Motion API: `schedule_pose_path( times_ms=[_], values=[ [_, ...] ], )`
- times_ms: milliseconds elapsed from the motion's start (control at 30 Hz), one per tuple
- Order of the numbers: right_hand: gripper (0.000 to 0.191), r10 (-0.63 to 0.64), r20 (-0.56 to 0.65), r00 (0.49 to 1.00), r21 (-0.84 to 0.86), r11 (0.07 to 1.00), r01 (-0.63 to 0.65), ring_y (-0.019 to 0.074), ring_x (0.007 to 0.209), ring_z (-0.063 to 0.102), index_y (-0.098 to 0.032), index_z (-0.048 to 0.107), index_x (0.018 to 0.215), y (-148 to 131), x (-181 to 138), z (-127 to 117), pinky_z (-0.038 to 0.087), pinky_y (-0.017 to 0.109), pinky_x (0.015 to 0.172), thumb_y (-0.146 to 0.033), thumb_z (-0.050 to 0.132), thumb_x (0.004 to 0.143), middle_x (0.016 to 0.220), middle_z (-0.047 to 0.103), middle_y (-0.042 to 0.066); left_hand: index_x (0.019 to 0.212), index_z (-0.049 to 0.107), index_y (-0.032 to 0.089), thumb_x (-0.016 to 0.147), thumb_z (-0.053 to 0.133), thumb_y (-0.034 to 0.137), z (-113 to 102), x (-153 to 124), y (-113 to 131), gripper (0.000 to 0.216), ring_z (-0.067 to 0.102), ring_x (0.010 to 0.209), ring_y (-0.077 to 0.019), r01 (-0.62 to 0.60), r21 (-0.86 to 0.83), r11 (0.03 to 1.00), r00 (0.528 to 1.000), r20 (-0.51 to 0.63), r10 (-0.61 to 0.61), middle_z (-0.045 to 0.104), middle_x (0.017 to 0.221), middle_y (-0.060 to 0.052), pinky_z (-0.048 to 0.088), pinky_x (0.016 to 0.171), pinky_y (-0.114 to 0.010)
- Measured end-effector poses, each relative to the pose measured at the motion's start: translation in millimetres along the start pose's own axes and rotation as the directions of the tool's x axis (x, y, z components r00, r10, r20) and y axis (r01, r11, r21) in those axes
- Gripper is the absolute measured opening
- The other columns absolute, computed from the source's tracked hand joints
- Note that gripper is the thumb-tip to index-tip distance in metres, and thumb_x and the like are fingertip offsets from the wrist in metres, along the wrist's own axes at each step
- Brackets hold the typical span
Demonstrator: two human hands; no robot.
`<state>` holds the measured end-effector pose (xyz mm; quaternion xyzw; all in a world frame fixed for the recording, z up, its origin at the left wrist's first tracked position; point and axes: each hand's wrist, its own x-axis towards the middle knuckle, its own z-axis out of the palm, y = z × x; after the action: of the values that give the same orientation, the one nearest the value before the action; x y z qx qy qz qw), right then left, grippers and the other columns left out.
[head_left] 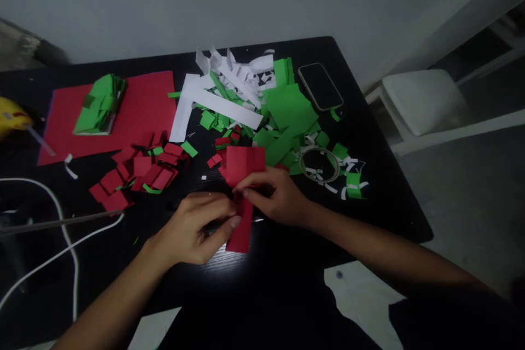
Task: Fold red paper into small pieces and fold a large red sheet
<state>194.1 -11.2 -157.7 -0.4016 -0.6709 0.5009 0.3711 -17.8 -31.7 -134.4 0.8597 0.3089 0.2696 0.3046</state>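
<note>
Matt red paper strip (241,197), glossy black table (369,175), glass-fronted phone (320,86)

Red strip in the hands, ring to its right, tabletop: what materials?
The red strip: likely matte coloured paper; thin, flat, no shine. The ring: probably a clear tape roll, with a glossy, translucent band. The tabletop: black, semi-gloss, faint grain; wood or laminate, cannot tell.

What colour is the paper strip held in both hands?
Red; the paper strip shows best in the head view.
</note>
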Motion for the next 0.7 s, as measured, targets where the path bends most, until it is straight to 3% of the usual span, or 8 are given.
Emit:
schedule_pose_path(
  times_ms=[167,267,400,533,700],
  values=[
    [0.015,0.006,0.076,0.997,0.011,1.0,-0.007,0.0149,0.084,0.072,-0.02,0.076,0.089,-1,0,1,0.054,0.026,0.08,-0.01,0.068,0.081,0.089,0.078,0.001,0.086,0.055,0.019,0.09,0.056,0.011,0,1,1,0.009,0.05,0.056,-0.0107,-0.043,0.01,0.999,0.997,-0.069,0.043,0.053,0.066,0.002,0.041,0.055,-0.023],
    [0.016,0.044,0.051,0.998,0.074,0.996,-0.047,0.0154,0.084,0.073,-0.019,0.075,0.087,1,0,2,0.055,0.027,0.081,-0.009,0.066,0.079,0.088,0.078,0.001,0.095,0.059,0.017,0.09,0.057,0.014,-2,0,1,0.005,0.056,0.06,-0.0115,-0.051,-0.028,0.998,0.994,-0.095,0.048,0.059,0.071,0.0,0.045,0.056,-0.023],
    [0.015,0.09,-0.012,0.996,0.19,0.978,-0.086,0.0156,0.082,0.071,-0.018,0.075,0.088,3,0,1,0.055,0.027,0.078,-0.01,0.067,0.078,0.087,0.077,0.001,0.108,0.06,0.014,0.09,0.058,0.017,-2,-3,-1,0.019,0.059,0.06,-0.0112,-0.017,-0.105,0.994,0.986,-0.165,-0.001,0.059,0.07,0.001,0.049,0.057,-0.022],
    [0.025,0.109,-0.076,0.991,0.268,0.96,-0.085,0.0162,0.089,0.07,-0.02,0.073,0.101,0,2,-1,0.054,0.028,0.082,-0.012,0.069,0.078,0.097,0.076,0.002,0.102,0.059,0.016,0.086,0.064,0.011,3,-5,-4,0.018,0.059,0.06,-0.0094,0.047,-0.053,0.997,0.964,-0.259,-0.06,0.059,0.071,0.002,0.049,0.057,-0.02],
    [0.022,0.13,-0.092,0.987,0.324,0.941,-0.094,0.0161,0.087,0.07,-0.02,0.074,0.099,-1,3,-2,0.055,0.029,0.082,-0.014,0.071,0.079,0.096,0.076,0.001,0.097,0.059,0.017,0.084,0.066,0.006,8,-6,-4,0.019,0.062,0.063,-0.0079,0.102,0.006,0.995,0.953,-0.287,-0.096,0.063,0.077,0.002,0.05,0.06,-0.017]
  ],
)
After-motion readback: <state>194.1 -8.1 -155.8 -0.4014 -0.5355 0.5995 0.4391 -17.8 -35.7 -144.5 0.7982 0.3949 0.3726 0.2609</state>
